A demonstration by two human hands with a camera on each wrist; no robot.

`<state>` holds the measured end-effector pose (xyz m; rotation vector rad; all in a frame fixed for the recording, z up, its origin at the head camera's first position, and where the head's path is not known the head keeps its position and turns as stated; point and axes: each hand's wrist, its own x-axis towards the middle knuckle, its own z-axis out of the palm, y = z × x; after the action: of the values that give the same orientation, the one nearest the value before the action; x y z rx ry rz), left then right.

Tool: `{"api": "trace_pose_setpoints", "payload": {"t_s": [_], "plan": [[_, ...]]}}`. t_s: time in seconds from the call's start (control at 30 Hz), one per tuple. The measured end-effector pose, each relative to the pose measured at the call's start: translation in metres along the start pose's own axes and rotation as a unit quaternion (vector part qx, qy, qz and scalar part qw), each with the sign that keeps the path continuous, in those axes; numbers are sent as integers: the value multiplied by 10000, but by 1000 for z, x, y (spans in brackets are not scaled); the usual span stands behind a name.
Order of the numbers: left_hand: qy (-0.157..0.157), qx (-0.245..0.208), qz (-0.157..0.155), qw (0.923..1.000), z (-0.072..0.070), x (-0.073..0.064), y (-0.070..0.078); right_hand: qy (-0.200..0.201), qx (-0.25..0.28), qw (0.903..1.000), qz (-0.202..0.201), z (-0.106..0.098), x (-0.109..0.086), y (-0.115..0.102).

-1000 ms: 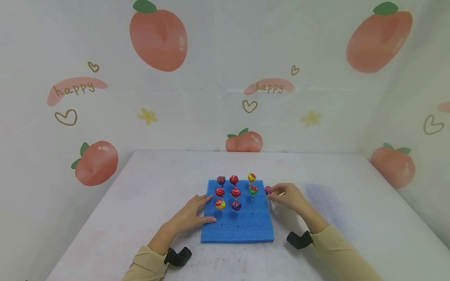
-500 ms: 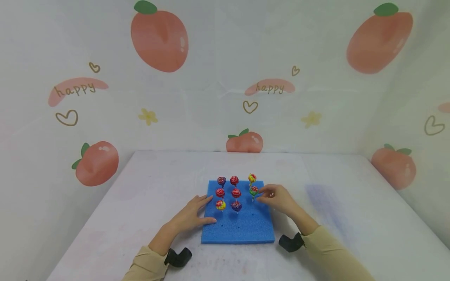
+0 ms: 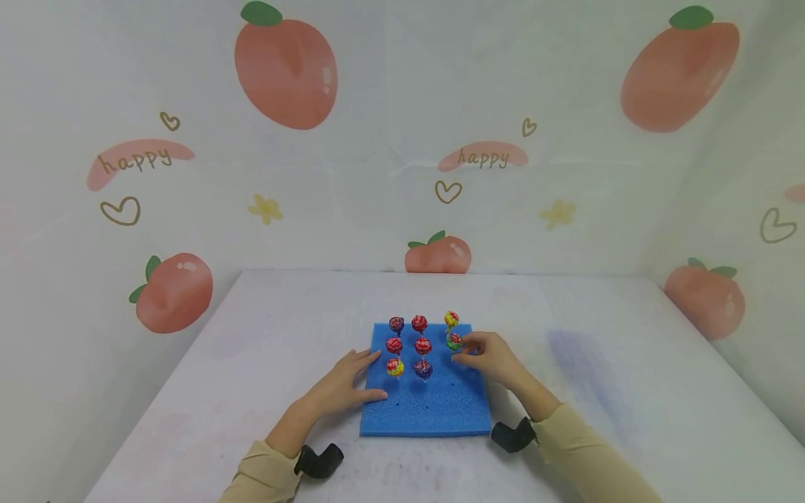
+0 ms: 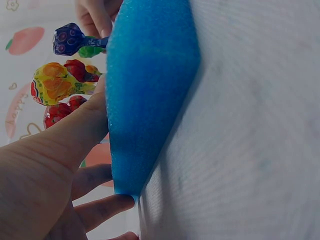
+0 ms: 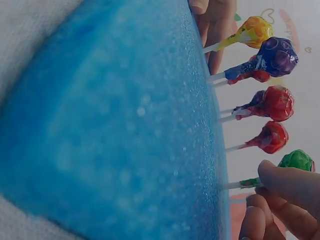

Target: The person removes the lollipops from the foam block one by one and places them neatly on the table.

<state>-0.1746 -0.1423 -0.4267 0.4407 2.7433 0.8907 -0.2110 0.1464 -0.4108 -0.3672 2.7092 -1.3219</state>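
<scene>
My left hand (image 3: 342, 383) steadies the left edge of a blue foam board (image 3: 440, 419), thumb on its top and fingers spread along the side. Over the board's right side, my right hand (image 3: 493, 358) pinches the green-wrapped lollipop (image 5: 296, 161) just below its head, thumb in front. Its white stick stands in the foam. Close behind is a yellow lollipop (image 3: 451, 318). Toward the left stand red lollipops, one a red lollipop (image 3: 423, 346) mid-board, plus a purple lollipop (image 3: 423, 369) and a second yellow lollipop (image 3: 395, 367) in front.
Small holes dot the front part of the foam. The board lies on a white-covered table (image 3: 302, 307). A white curtain (image 3: 377, 84) printed with peaches encloses the back and sides. Each wrist carries a black camera mount (image 3: 319, 461).
My right hand has moved left from beside the board to the green lollipop. The pink round candy at its fingertips a second ago no longer shows. The left hand has stayed put.
</scene>
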Motion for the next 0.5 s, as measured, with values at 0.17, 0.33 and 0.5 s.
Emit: {"api": "trace_pose_setpoints", "payload": {"t_s": [0.17,0.33,0.5], "plan": [[-19,-21,-38,10000,-1,0,1,13,63,10000,1,2,0,-2],[-21,-30,-53,10000,-1,-1,2,32,125,9999,18,3,0,-3],[-27,-19,-63,10000,-1,-1,3,52,127,9999,-20,3,0,-3]]}}
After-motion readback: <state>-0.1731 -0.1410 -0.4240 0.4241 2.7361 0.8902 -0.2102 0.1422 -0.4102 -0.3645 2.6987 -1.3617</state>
